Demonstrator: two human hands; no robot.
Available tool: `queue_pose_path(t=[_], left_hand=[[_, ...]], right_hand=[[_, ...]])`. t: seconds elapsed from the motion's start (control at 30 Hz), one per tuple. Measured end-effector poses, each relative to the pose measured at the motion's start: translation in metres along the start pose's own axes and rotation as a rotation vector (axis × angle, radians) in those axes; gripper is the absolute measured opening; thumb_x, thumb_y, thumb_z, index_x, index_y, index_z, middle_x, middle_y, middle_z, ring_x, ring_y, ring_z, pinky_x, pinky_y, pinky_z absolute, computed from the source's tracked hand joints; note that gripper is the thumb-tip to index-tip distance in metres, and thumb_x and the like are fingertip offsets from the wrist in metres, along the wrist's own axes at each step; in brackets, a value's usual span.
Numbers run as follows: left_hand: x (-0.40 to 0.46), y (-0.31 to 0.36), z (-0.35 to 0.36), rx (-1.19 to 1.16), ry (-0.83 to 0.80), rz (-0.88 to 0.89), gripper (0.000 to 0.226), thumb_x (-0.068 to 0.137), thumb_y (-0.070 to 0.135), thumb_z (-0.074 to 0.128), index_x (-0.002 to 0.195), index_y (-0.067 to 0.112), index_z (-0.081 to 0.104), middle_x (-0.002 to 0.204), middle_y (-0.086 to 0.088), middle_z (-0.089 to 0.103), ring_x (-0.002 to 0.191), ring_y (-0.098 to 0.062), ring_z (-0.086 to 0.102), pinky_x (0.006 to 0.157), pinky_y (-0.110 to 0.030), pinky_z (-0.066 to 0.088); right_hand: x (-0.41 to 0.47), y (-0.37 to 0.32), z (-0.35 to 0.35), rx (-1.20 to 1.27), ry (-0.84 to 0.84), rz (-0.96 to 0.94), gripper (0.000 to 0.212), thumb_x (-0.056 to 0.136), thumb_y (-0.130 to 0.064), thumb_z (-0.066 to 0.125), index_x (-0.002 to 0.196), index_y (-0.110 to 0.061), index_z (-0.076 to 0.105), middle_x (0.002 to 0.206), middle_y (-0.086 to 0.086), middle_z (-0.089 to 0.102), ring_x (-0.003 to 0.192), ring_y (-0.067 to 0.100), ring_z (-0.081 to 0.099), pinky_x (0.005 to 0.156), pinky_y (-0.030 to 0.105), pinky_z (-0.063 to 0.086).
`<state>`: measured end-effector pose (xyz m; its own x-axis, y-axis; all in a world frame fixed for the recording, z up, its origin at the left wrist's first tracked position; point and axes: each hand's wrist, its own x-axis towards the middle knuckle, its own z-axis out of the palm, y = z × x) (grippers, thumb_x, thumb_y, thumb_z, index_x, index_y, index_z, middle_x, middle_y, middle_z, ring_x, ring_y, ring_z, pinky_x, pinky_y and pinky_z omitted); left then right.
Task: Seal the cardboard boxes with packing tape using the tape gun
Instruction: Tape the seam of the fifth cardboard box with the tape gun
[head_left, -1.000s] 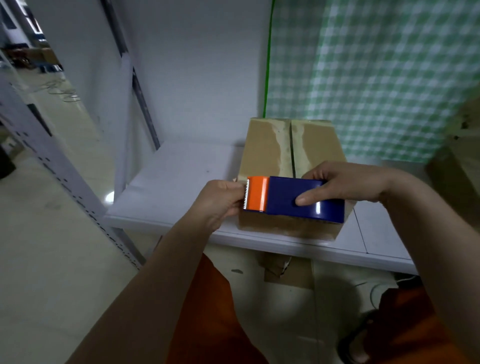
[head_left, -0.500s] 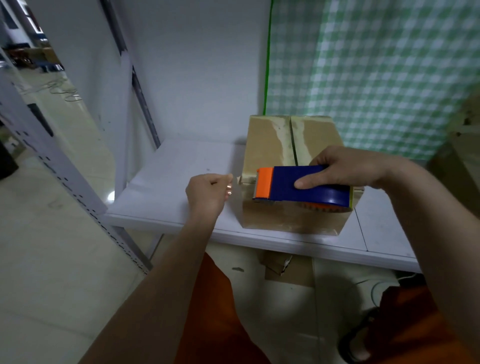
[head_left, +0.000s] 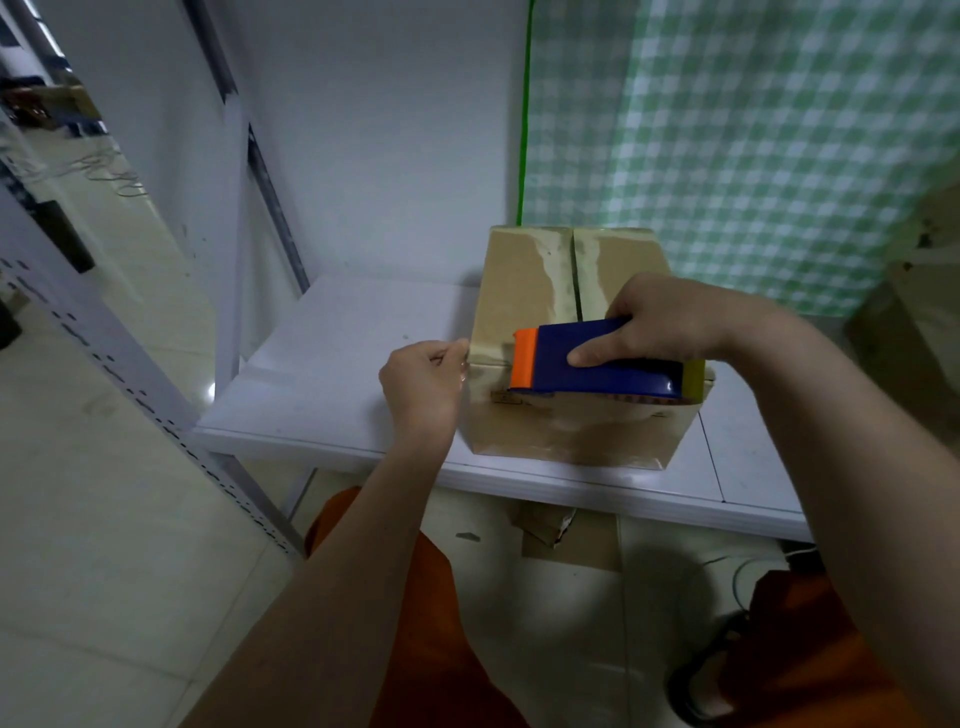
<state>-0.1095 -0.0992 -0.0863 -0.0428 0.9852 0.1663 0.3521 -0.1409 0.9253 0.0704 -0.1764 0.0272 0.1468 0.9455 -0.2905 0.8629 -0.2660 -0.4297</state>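
A brown cardboard box (head_left: 524, 280) stands on the white shelf (head_left: 332, 374), its two top flaps meeting at a centre seam. My right hand (head_left: 670, 317) grips the blue tape gun (head_left: 602, 364) with an orange front, held over the box's near top edge. My left hand (head_left: 426, 379) is at the box's left side, fingers curled, pinching the clear tape end against the box's corner. A stretch of clear tape between hand and gun is barely visible.
The shelf's metal upright (head_left: 104, 332) runs diagonally at the left. A green checked cloth (head_left: 727, 135) hangs behind the box. Cardboard scraps (head_left: 561, 530) and a cable lie on the floor under the shelf. Another brown box (head_left: 919, 312) is at the right edge.
My left hand pulled away from the gun's orange front to the box's left corner. The tape gun moved slightly right and lower over the box.
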Motion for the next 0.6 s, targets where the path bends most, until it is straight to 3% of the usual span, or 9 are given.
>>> queue_pose_path(t=[0.23,0.3,0.33,0.4,0.43,0.53,0.6], left_hand=[[0.008,-0.01,0.004,0.025,-0.016,0.008,0.03,0.09,0.021,0.063,0.068,0.003,0.07,0.071,-0.02,0.067,0.06,-0.017,0.053,0.051,-0.01,0.036],[0.009,-0.01,0.007,0.018,-0.009,0.007,0.022,0.091,0.023,0.062,0.073,0.012,0.07,0.07,-0.015,0.066,0.066,-0.017,0.06,0.065,-0.011,0.045],[0.01,-0.009,0.008,0.014,-0.014,-0.004,0.014,0.092,0.026,0.061,0.09,0.016,0.071,0.07,-0.009,0.066,0.075,-0.019,0.064,0.079,-0.019,0.05],[0.01,-0.009,0.009,0.08,-0.019,-0.035,0.045,0.094,0.034,0.058,0.133,0.013,0.053,0.082,-0.001,0.066,0.096,-0.02,0.064,0.096,-0.033,0.046],[0.011,-0.012,0.008,0.146,-0.042,-0.045,0.053,0.095,0.037,0.056,0.141,0.013,0.044,0.092,0.0,0.065,0.103,-0.02,0.06,0.097,-0.034,0.043],[0.009,-0.029,0.006,0.314,-0.086,-0.049,0.045,0.096,0.036,0.054,0.134,0.013,0.052,0.117,-0.005,0.064,0.11,-0.022,0.057,0.089,-0.027,0.042],[0.005,-0.035,0.003,0.26,-0.001,-0.016,0.029,0.097,0.024,0.053,0.121,0.01,0.062,0.116,-0.006,0.064,0.1,-0.016,0.057,0.078,-0.009,0.036]], right_hand=[[0.003,0.001,-0.003,-0.003,-0.005,-0.002,0.04,0.079,-0.05,0.068,0.086,-0.01,0.068,0.08,0.005,0.068,0.072,0.016,0.063,0.063,0.027,0.048],[0.005,0.0,-0.002,-0.007,-0.015,-0.005,0.04,0.079,-0.05,0.068,0.085,-0.01,0.067,0.078,0.004,0.067,0.07,0.016,0.062,0.06,0.025,0.047],[0.005,0.0,-0.002,-0.009,-0.019,-0.007,0.041,0.079,-0.05,0.068,0.085,-0.01,0.068,0.078,0.004,0.067,0.069,0.016,0.062,0.06,0.025,0.046],[0.005,0.001,-0.001,-0.006,-0.018,-0.008,0.041,0.079,-0.051,0.068,0.086,-0.01,0.068,0.078,0.005,0.067,0.069,0.016,0.062,0.06,0.025,0.046],[0.005,0.002,-0.001,-0.004,-0.015,-0.01,0.041,0.079,-0.051,0.068,0.086,-0.01,0.068,0.078,0.005,0.068,0.07,0.016,0.062,0.06,0.025,0.047],[0.004,0.002,-0.001,-0.002,-0.016,-0.014,0.04,0.079,-0.051,0.068,0.083,-0.011,0.067,0.076,0.004,0.067,0.068,0.016,0.062,0.059,0.025,0.046],[0.004,0.002,-0.001,-0.007,-0.019,-0.019,0.04,0.08,-0.05,0.068,0.083,-0.01,0.068,0.074,0.004,0.066,0.067,0.015,0.061,0.059,0.025,0.045]])
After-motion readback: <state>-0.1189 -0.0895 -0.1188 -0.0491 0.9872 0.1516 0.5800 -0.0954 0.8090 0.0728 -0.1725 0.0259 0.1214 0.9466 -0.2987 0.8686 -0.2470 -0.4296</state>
